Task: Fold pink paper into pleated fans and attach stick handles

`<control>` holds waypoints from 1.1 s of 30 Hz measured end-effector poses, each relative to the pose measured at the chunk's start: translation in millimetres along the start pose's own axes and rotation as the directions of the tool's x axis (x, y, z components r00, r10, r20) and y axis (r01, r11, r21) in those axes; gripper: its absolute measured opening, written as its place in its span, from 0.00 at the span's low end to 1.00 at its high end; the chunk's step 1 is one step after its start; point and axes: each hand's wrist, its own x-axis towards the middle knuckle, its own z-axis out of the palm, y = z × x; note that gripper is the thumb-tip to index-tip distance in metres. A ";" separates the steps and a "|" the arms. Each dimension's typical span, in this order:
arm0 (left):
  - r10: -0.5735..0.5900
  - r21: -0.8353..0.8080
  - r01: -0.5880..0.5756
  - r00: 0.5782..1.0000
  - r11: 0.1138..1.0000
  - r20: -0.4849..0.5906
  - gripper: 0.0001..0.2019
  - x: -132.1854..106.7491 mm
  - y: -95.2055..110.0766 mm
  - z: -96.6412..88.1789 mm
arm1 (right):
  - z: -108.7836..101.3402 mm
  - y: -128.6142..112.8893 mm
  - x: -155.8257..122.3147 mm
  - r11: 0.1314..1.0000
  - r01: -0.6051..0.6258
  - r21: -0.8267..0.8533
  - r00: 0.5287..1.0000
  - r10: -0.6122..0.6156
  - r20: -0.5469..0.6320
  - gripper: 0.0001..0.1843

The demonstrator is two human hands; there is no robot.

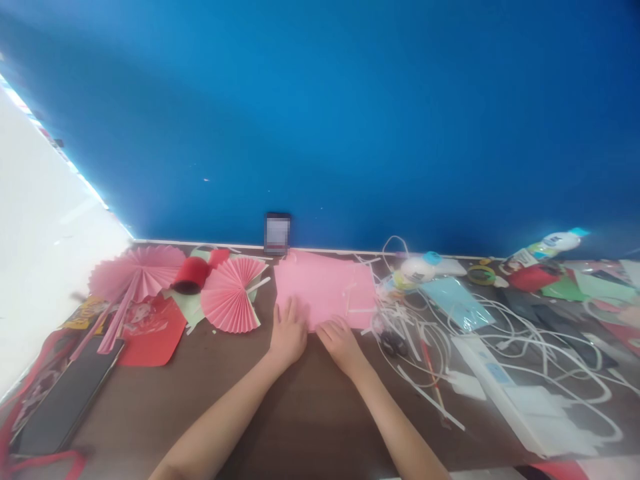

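Observation:
A pink paper sheet lies flat on the brown table in front of the blue wall. My left hand rests on the sheet's near left edge with its fingers stretched out and apart. My right hand lies at the near edge just to the right, fingers flat on the paper. Neither hand holds anything. Thin white paper strips lie on the sheet's right side.
Left of the sheet are two pink folded paper fans, a red roll, red paper and a dark phone. On the right are glue bottles, tangled white cables, a power strip and a small dark device against the wall.

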 end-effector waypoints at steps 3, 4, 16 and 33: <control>0.047 -0.080 -0.046 0.999 0.996 0.002 0.21 1.8 0.1 -6.7 | 5.2 -1.8 1.1 0.996 -0.075 0.042 0.996 0.077 -0.053 0.14; 0.064 -0.114 -0.064 0.998 0.991 -0.009 0.19 1.9 0.4 -9.2 | 6.6 -2.3 1.7 0.993 -0.103 0.064 0.992 0.107 -0.070 0.14; 0.124 -0.182 -0.140 0.988 0.973 -0.095 0.17 -0.9 -4.8 0.3 | 13.4 -4.5 3.0 0.941 -0.208 0.265 0.963 0.245 -0.114 0.14; 0.133 -0.212 -0.175 0.971 0.962 -0.197 0.13 4.3 -11.7 -3.1 | 4.0 4.7 1.5 0.947 -0.264 0.184 0.939 0.296 -0.176 0.14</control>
